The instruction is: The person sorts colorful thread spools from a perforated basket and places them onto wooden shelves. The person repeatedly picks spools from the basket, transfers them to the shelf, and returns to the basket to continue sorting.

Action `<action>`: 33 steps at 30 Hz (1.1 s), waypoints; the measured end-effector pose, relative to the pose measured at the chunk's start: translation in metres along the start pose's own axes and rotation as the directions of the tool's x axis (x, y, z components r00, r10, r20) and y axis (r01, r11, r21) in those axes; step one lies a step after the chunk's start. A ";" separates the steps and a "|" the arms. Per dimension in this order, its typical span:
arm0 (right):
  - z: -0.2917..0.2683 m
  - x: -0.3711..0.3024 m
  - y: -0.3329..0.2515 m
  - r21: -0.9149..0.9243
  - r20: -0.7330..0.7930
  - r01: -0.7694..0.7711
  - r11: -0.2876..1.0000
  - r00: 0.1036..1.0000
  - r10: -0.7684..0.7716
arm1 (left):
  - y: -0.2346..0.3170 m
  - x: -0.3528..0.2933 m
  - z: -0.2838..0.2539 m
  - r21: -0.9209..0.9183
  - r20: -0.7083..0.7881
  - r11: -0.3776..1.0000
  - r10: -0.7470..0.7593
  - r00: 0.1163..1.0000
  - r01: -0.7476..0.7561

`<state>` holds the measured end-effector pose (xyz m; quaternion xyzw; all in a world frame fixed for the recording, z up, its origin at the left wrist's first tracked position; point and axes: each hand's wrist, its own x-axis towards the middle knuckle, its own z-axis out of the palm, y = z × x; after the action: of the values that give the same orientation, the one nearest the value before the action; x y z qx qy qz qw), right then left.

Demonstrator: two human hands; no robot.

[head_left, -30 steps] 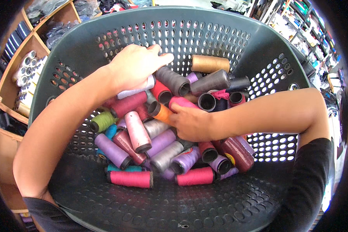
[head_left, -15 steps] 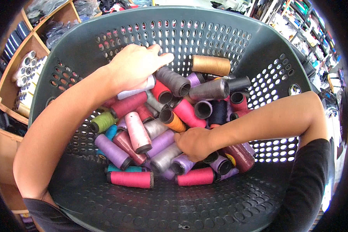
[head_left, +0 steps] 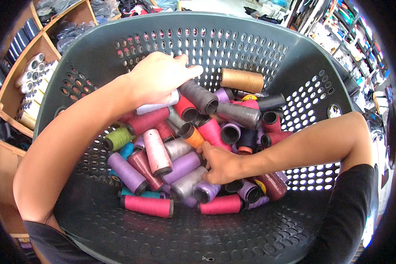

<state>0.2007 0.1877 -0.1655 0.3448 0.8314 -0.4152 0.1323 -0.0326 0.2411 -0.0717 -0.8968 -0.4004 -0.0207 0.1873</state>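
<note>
Got a big dark basket (head_left: 198, 240) filling most of the frame, left hand (head_left: 158, 77) upper left of centre (can't tell its grip), right hand (head_left: 222, 163) now lower mid-frame, fingers spread, so no longer covering hot-pink spool (head_left: 212, 131) at centre beside orange spool (head_left: 194, 136).

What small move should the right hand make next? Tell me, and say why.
Probably curl the right hand onto the orange spool and lift it: the hand is at the spool's lower end with thumb and fingers spread, and nothing lies across the spool's visible side.
</note>
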 end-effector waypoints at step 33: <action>-0.052 -0.021 -0.056 -0.853 0.326 0.503 0.138 0.721 -0.611 | 0.032 0.058 -0.160 0.239 -0.386 0.970 0.123 0.914 -0.030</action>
<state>0.1809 0.1953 -0.0893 -0.0991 0.9851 0.1064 0.0918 0.0479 0.2062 0.0772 -0.8614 -0.3179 -0.1489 0.3671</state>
